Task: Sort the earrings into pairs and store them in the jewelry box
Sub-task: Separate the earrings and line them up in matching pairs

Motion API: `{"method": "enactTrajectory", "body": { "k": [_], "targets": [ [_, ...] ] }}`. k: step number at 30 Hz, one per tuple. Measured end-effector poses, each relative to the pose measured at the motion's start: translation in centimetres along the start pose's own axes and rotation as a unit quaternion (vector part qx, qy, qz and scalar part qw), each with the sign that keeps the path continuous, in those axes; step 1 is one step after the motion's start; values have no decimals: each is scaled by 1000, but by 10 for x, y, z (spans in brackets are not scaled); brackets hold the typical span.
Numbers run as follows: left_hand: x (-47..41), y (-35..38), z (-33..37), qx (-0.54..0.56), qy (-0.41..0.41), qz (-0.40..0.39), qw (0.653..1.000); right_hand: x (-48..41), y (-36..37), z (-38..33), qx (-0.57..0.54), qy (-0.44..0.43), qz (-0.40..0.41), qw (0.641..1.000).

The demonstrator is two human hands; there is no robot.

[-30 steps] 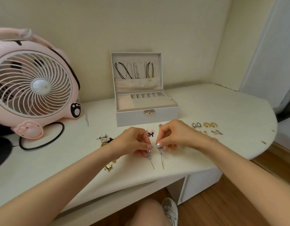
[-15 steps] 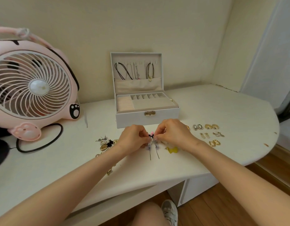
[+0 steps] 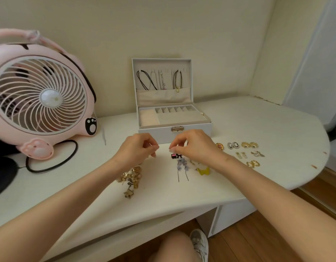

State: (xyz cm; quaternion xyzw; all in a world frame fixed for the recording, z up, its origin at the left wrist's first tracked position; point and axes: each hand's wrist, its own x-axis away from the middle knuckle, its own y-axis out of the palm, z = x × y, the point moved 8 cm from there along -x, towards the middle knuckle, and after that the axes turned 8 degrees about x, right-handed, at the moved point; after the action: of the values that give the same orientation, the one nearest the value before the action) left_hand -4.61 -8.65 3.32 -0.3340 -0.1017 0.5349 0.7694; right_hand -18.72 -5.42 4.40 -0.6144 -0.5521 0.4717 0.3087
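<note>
Fingers point(image 3: 151, 146) of the left hand point(image 3: 137, 149) were curled, with thumb and forefinger tips together. The fingers point(image 3: 177, 145) of the right hand point(image 3: 196, 146) were curled the same way. It could not be told whether either hand pinched anything.

Just beyond both hands stood one white jewelry box point(image 3: 164, 134) with its lid up. Two black-cord necklaces point(image 3: 144, 80) hung inside the lid, with thin chains between them too fine to count.

Two purple flower drop earrings point(image 3: 182, 165) lay side by side on the counter point(image 3: 258, 120) just below the right fingertips, their long stems pointing toward the person. One black-and-pink earring point(image 3: 175, 155) lay between that pair and the fingertips. One yellow earring point(image 3: 203, 171) lay beside the right wrist.

Near the left wrist lay one heap of gold earrings point(image 3: 131, 176), too tangled to count.

To the right of the right hand lay one lone gold earring point(image 3: 219, 146). Past it were five pairs:
- a black oval pair point(image 3: 233, 145)
- a chunky gold pair point(image 3: 249, 145)
- a pale drop pair point(image 3: 241, 155)
- a silver pair point(image 3: 257, 153)
- a gold hoop pair point(image 3: 253, 163)

Far left of the left hand stood one pink fan point(image 3: 40, 95).
</note>
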Motion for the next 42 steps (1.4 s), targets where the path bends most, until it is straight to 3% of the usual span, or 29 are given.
{"method": "enactTrajectory", "body": {
  "k": [6, 18, 22, 26, 31, 42],
  "targets": [
    [7, -39, -23, -12, -23, 31, 999, -12, 18, -28, -19, -31, -27, 999],
    [10, -65, -61, -150, -50, 25, 987, -29, 57, -74, -17, -84, -82, 993],
    [10, -64, -62, -127, -34, 39, 991, -31, 66, -80, 23, -89, -91, 992],
    [11, -53, -58, -97, -40, 0, 994, -33, 71, -79, 30, -78, -78, 993],
    [13, -40, -64, -153, -79, -37, 984, -34, 71, -77, 30, -64, -64, 995],
    [12, -57, -60, -152, -82, -16, 985, -37, 73, -84, 27, -85, -77, 993]
  ]
}}
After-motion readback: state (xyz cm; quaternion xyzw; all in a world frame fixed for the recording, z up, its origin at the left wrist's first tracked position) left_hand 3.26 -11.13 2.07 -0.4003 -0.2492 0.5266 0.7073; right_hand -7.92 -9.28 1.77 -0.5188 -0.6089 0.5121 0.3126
